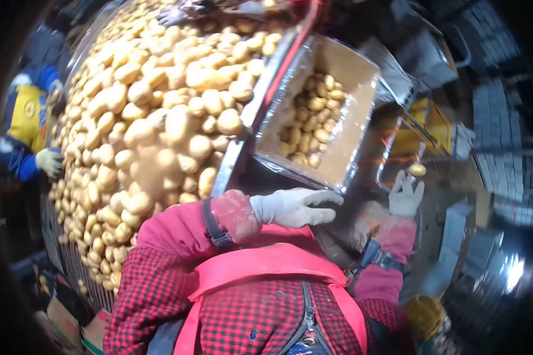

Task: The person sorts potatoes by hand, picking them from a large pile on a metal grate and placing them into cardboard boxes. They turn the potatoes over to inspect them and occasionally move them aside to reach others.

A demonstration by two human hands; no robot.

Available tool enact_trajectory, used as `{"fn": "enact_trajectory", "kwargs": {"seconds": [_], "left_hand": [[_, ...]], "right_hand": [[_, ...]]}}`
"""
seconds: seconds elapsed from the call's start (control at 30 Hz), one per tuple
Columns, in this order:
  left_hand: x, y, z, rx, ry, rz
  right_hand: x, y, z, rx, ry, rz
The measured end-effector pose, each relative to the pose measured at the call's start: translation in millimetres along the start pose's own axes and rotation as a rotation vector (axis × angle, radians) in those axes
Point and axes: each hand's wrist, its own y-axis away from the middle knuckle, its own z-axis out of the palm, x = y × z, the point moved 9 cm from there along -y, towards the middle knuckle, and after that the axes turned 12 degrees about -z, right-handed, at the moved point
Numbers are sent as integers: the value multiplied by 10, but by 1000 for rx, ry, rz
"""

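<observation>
My left hand (296,207), in a white work glove, reaches across in front of my chest with its fingers stretched out and nothing in them. It is between the potato heap (160,118) and the near end of a cardboard box (344,155) lined with clear plastic. Inside that box lies a layer of loose potatoes (315,115). Out to the right, my gloved right hand (404,196) has its fingers raised and spread. A single potato (417,170) shows just beyond those fingertips, outside the grip.
A metal rail (243,139) edges the heap beside the box. Behind my right hand are a metal frame (386,155) and a yellow container (432,127). A co-worker in a yellow apron (26,115) stands at the far left, a gloved hand at the heap. Stacked pale boxes (500,136) line the right.
</observation>
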Motion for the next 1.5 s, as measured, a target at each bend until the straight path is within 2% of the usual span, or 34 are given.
{"fn": "enact_trajectory", "kwargs": {"seconds": [0.07,0.13,0.17,0.2,0.27,0.3,0.33,0.37,0.47,0.5,0.53,0.57,0.6,0.67,0.73,0.8,0.83,0.87,0.93,0.97,1.0,1.07,1.2,1.27,1.3,1.37,1.4,1.43,1.47,1.5], "left_hand": [[3,361,-179,134,-96,34],[-91,726,-323,204,31,-80],[-97,940,-369,223,129,-129],[-142,1147,-441,336,180,-89],[-138,1553,-590,582,198,-15],[-155,1769,-685,721,206,-34],[-169,1979,-774,855,213,-51],[-92,2250,-898,1095,-20,-49],[424,2764,-1103,1586,-652,-27],[487,2782,-1193,1615,-744,-104],[532,2795,-1286,1638,-835,-186],[465,2764,-1401,1624,-923,-245],[306,2683,-1564,1529,-860,-387],[99,2565,-1805,1461,-771,-496],[3,2546,-1963,1520,-818,-472],[-38,2567,-2013,1589,-795,-309],[-49,2636,-1996,1628,-694,-226],[44,2697,-1966,1677,-741,-84],[-383,2693,-2012,1397,375,-83],[-218,2743,-2014,1378,428,88],[-185,2769,-1929,1296,627,115],[-52,2783,-1869,1260,828,347],[-93,2643,-1760,1175,867,245],[95,2631,-1793,1278,686,315],[103,2592,-1703,1163,665,158],[57,2473,-1701,1080,631,220],[78,2400,-1683,1001,603,282],[220,2308,-1604,937,406,180],[190,2276,-1619,926,462,178],[415,2273,-1661,1044,0,123]], "right_hand": [[701,341,207,-115,950,-194],[1462,515,164,-353,768,233],[1787,611,200,-348,833,198],[2158,733,288,-199,942,89],[2725,778,412,-280,1142,74],[3004,820,456,-286,1142,89],[3365,902,577,-455,1193,148],[3710,985,645,-626,1239,205],[4486,1036,482,-656,1296,320],[4730,1093,417,-629,1296,376],[4929,1122,355,-736,1330,371],[5124,1246,382,-762,1378,358],[5277,1363,406,-785,1426,346],[5460,1437,345,-861,1423,379],[5496,1491,339,-871,1408,385],[5466,1536,244,-809,1388,508],[5442,1545,218,-778,1375,522],[5433,1544,214,-773,1374,519],[5409,1543,145,-710,1385,562],[5409,1533,126,-710,1382,565],[5424,1525,88,-703,1355,588],[5432,1518,42,-694,1327,616],[5388,1454,-8,-645,1235,668],[5347,1473,-13,-635,1210,687],[5336,1518,8,-635,1142,707],[5361,1670,56,-635,1071,721],[5392,1798,172,-836,1166,584],[5386,1911,309,-1033,1255,437],[5374,1926,371,-1036,1255,434],[5374,1912,241,-725,1119,653]]}}
